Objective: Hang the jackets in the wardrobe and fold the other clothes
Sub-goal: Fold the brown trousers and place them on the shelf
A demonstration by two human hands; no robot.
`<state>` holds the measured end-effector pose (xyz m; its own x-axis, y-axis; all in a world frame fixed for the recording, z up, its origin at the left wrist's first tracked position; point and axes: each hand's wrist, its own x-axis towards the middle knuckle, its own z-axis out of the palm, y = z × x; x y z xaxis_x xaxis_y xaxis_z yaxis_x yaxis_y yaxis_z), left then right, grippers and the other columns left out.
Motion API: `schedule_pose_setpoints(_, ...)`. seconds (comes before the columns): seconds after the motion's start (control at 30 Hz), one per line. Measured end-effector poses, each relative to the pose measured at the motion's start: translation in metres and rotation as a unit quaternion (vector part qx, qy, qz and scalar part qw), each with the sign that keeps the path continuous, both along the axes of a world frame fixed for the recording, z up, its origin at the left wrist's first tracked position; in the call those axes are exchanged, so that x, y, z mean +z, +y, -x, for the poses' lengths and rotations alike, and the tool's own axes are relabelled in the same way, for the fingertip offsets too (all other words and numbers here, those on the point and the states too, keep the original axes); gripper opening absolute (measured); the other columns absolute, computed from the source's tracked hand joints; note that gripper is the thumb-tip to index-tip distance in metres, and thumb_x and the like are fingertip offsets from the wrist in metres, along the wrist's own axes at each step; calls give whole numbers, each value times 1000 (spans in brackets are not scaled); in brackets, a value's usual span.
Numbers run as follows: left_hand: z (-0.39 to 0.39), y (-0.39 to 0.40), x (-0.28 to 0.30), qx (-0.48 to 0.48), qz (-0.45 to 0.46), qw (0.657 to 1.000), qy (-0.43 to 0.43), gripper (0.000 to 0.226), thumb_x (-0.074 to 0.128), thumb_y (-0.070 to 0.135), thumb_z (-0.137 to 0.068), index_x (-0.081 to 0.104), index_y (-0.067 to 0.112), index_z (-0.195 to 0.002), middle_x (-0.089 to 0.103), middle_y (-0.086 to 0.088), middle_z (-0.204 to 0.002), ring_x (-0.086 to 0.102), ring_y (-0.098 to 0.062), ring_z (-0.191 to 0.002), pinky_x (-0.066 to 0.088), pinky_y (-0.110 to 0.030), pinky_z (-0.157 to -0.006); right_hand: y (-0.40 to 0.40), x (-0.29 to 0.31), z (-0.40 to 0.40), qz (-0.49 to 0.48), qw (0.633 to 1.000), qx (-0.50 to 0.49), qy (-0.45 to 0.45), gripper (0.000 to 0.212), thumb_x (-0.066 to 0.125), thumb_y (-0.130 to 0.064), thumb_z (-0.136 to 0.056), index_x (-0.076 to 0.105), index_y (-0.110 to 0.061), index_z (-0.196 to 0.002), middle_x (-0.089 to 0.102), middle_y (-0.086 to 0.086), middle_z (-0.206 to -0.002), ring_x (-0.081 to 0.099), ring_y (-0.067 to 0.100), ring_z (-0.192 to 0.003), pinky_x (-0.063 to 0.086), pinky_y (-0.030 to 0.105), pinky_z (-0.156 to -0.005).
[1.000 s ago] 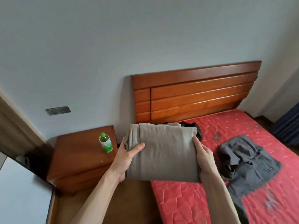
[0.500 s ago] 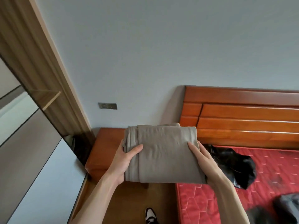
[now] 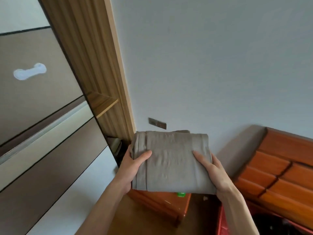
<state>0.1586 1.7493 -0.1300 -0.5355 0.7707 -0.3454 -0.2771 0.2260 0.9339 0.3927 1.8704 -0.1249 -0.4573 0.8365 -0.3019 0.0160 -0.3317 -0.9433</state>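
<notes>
Folded grey-beige cloth bundle [image 3: 171, 161], rectangular with rolled edges, held up in mid-air in front of the pale wall, above the reddish-brown wooden bedside cabinet [image 3: 162, 204]. Left hand [image 3: 132, 165] grips the bundle's left edge: thumb flat on top, other fingers hidden beneath the cloth. Right hand [image 3: 211, 170] grips the right edge: thumb laid along the top face, remaining fingers wrapped under, spread not discernible. Small green object [image 3: 181, 194] partly visible on the cabinet just below the bundle's lower edge. Wardrobe with light wood frame and grey-brown sliding panels [image 3: 50, 116] at left, open section with a wooden shelf [image 3: 105, 103] beside the frame. Orange-brown slatted wooden headboard [image 3: 279, 170] at right.
</notes>
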Motion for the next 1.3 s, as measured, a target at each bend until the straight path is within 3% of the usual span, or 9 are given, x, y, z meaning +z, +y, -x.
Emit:
schedule_pose_setpoints(0.13,22,-2,4,68,6,997,26,83,88,43,-70,50,36,-143,67,9,-127,67,-14,-113,56,-39,-98,29,-2,44,12,999,44,10,32,76,-35,-89,70,-22,-117,79,9,-106,77,28,-92,61,45,-84)
schedule_pose_setpoints(0.27,51,-8,5,125,1,992,33,67,87,36,-76,51,40,-133,66,11,-123,67,-13,-110,57,-34,-89,46,-7,90,24,995,100,20,39,79,-38,-85,71,-21,-120,77,12,-113,75,35,-103,57,58,-97)
schedule_pose_setpoints(0.5,116,-21,17,146,0,989,37,74,87,35,-73,47,37,-135,66,4,-124,67,-18,-109,56,-29,-78,45,-1,164,73,978,195,25,67,86,-37,-67,66,-13,-126,78,13,-111,77,32,-99,63,37,-71)
schedule_pose_setpoints(0.67,163,-19,25,131,7,991,18,64,87,40,-66,49,46,-116,66,3,-121,67,-21,-110,56,-36,-85,46,4,204,67,975,206,47,65,87,-25,-69,65,-10,-128,76,19,-115,74,40,-103,62,50,-82)
schedule_pose_setpoints(0.87,208,-5,30,90,23,995,19,87,89,47,-67,50,32,-144,69,1,-127,69,-21,-113,57,-44,-99,57,11,240,58,979,185,63,44,76,-13,-85,66,-9,-127,77,18,-114,75,37,-102,64,45,-80)
schedule_pose_setpoints(1.0,234,16,33,67,17,998,-14,67,74,63,-82,57,36,-141,72,3,-127,69,-20,-116,55,-47,-103,80,13,259,45,982,173,64,72,96,-23,-67,65,-12,-131,75,17,-120,73,39,-108,55,53,-99)
schedule_pose_setpoints(1.07,248,35,37,46,-1,999,-8,61,49,77,-91,64,39,-136,73,6,-127,69,-17,-119,53,-43,-104,95,15,270,43,985,155,67,65,93,-18,-71,65,-11,-130,75,18,-117,74,40,-106,54,54,-100)
schedule_pose_setpoints(1.2,285,77,36,139,76,963,218,68,22,65,-106,71,22,-124,72,-1,-122,65,-17,-115,48,-32,-95,122,18,291,54,987,127,78,47,77,-16,-85,65,-12,-130,77,18,-113,76,38,-97,63,47,-75)
schedule_pose_setpoints(1.3,318,99,33,115,95,843,517,33,38,28,-111,67,19,-123,69,1,-121,63,-18,-114,49,-35,-95,146,28,304,44,989,106,89,37,74,-12,-87,66,-13,-123,79,15,-106,79,30,-83,62,35,-55)
